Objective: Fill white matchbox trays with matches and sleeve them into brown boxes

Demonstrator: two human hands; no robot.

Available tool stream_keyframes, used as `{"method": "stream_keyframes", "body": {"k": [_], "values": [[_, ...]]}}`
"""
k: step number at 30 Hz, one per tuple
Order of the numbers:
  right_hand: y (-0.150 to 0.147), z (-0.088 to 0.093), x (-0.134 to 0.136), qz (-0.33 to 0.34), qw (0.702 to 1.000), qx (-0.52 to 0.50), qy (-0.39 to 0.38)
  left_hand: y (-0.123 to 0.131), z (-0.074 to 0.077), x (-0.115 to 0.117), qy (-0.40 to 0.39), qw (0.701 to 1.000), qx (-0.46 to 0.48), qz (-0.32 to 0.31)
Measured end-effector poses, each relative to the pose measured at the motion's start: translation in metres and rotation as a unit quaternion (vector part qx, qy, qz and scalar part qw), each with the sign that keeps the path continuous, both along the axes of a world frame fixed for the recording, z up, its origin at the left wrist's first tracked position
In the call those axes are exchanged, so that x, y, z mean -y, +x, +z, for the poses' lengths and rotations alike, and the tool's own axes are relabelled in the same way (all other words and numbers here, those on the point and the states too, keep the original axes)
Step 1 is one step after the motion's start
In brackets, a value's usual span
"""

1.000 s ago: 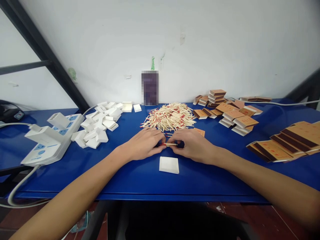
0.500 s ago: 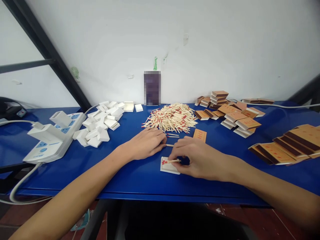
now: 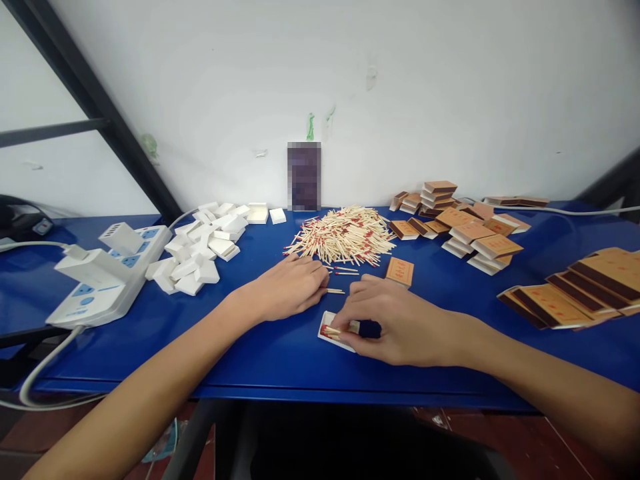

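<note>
My right hand (image 3: 400, 323) is closed, thumb and fingers pinching a few red-tipped matches (image 3: 330, 332) down inside a small white matchbox tray (image 3: 327, 319). Its fingers cover the tray's right part. My left hand (image 3: 293, 287) rests on the blue table with its fingers curled, and pale ends of matches (image 3: 336, 291) poke out from under the fingertips. Behind both hands lies a big heap of loose matches (image 3: 345, 235). A few stray matches (image 3: 347, 272) lie just in front of it. One orange matchbox sleeve (image 3: 399, 272) lies beyond my right hand.
On the left are a pile of white trays (image 3: 200, 250) and a white power strip (image 3: 115, 273) with chargers and cables. Several orange matchboxes (image 3: 483, 240) are stacked at the back right, and a row of more boxes (image 3: 575, 293) leans at the far right.
My right hand has lowered the matches into the white tray, and the tray has shifted slightly left. My left hand has moved a little left with its matches.
</note>
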State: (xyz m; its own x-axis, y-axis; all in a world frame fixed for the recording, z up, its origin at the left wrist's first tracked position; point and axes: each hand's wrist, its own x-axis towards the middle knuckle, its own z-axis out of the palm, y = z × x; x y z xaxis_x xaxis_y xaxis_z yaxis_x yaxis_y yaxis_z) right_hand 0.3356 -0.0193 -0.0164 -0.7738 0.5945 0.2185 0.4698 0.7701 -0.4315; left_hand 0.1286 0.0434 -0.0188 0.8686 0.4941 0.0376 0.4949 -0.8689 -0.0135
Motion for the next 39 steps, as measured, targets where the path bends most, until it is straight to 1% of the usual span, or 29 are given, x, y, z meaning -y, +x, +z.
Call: {"method": "stream_keyframes", "body": {"k": [3, 5, 10, 14, 18, 22, 26, 29, 31, 35, 37, 39], "values": [[0.004, 0.0, -0.001, 0.02, 0.999, -0.028, 0.007, 0.001, -0.002, 0.002, 0.018, 1.0, -0.014, 0.008], [0.008, 0.0, -0.002, 0.018, 0.999, -0.028, 0.03, 0.001, -0.003, 0.003, 0.028, 0.999, -0.022, 0.014], [0.011, -0.004, -0.001, 0.003, 0.991, 0.068, 0.112, 0.001, -0.006, 0.001, 0.049, 0.998, -0.022, 0.021], [0.007, -0.008, -0.002, 0.007, 0.985, 0.112, 0.13, 0.0, -0.009, 0.0, 0.039, 0.999, -0.008, 0.018], [0.006, -0.01, -0.004, 0.004, 0.984, 0.121, 0.128, -0.002, -0.006, -0.002, -0.002, 1.0, 0.025, 0.014], [0.01, -0.006, -0.006, -0.008, 0.984, 0.108, 0.141, -0.006, 0.006, -0.003, -0.056, 0.994, 0.09, 0.019], [0.02, 0.002, -0.01, -0.017, 0.98, 0.023, 0.195, -0.006, 0.015, 0.004, -0.13, 0.983, 0.128, 0.01], [0.027, 0.006, -0.013, -0.015, 0.974, -0.017, 0.226, -0.002, 0.014, 0.012, -0.176, 0.978, 0.113, -0.019], [0.029, 0.007, -0.013, -0.012, 0.978, 0.002, 0.208, 0.001, 0.013, 0.016, -0.189, 0.977, 0.089, -0.038], [0.026, 0.005, -0.011, -0.017, 0.989, 0.074, 0.127, 0.002, 0.012, 0.017, -0.206, 0.975, 0.068, -0.05], [0.024, 0.002, -0.011, -0.016, 0.99, 0.093, 0.102, 0.002, 0.012, 0.017, -0.204, 0.975, 0.068, -0.05], [0.022, -0.001, -0.01, -0.012, 0.99, 0.103, 0.093, 0.001, 0.012, 0.017, -0.185, 0.979, 0.072, -0.052]]}}
